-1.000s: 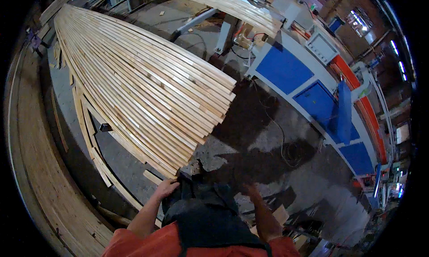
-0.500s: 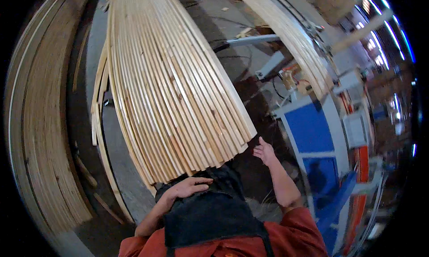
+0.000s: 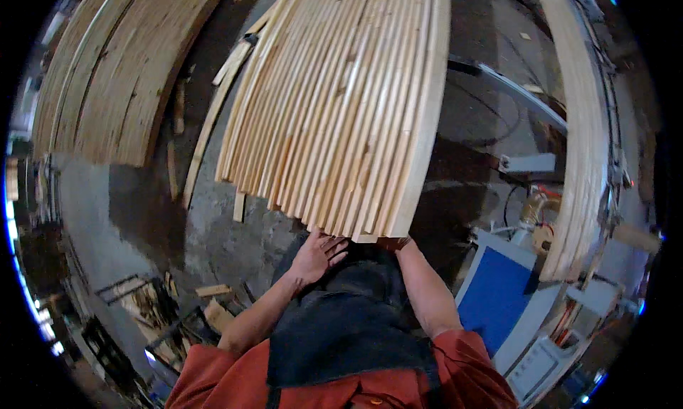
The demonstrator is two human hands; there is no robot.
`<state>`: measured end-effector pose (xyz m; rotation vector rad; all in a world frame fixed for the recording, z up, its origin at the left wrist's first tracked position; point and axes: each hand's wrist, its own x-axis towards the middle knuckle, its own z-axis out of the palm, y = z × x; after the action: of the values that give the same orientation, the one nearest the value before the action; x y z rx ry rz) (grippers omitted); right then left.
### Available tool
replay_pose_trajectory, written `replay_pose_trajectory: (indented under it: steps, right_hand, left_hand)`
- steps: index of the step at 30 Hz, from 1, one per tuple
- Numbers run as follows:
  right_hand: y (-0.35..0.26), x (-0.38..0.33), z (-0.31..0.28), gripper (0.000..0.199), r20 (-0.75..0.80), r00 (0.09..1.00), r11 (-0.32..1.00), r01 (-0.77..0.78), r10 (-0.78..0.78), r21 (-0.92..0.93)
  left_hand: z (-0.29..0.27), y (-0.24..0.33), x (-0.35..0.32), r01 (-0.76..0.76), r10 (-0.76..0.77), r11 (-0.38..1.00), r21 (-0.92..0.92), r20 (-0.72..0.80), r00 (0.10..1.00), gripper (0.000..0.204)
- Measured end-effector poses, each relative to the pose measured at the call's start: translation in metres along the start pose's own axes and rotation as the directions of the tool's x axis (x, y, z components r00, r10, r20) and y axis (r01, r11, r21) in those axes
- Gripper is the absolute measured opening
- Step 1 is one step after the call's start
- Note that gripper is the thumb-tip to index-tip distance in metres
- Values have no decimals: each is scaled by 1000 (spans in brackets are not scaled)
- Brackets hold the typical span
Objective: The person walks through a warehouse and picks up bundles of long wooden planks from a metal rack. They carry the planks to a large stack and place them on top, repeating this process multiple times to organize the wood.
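Many long wooden strips [image 3: 334, 117] lie side by side in front of the person, close-packed, their long axis running from the person's waist away toward the far end. Their near ends form a stepped line, those on the left stopping farther from the body than those on the right. The wood is pale, smooth and straight-grained, with darker knots and a light sheen; the strips are slender and square-edged.

The left hand [image 3: 321, 255] is just below the strips' near ends, fingers apart and loosely extended, with no hold visible. The right hand [image 3: 400, 244] is at the rightmost ends, largely hidden beneath them, so its grip cannot be told.

Left of the strips are a thin loose slat [image 3: 208, 135] and, beyond it, a stack of duller brown boards [image 3: 131, 74]. Right of them stand a flat blue panel [image 3: 498, 281] framed in pale grey and a grey box [image 3: 541, 370] whose markings are too small to read. Nearest the strips' ends, a dark cloth apron [image 3: 334, 338] covers a red shirt [image 3: 228, 373].
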<state>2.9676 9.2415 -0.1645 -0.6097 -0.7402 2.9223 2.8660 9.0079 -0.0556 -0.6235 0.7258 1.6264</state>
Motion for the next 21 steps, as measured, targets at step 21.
replay_pose_trajectory:
  steps: [21]
  right_hand:
    - [-116,-22,143,94,-394,874,742,-58,-286,-667]
  left_hand:
    - [38,-17,36,-189,141,869,-458,-137,981,77]
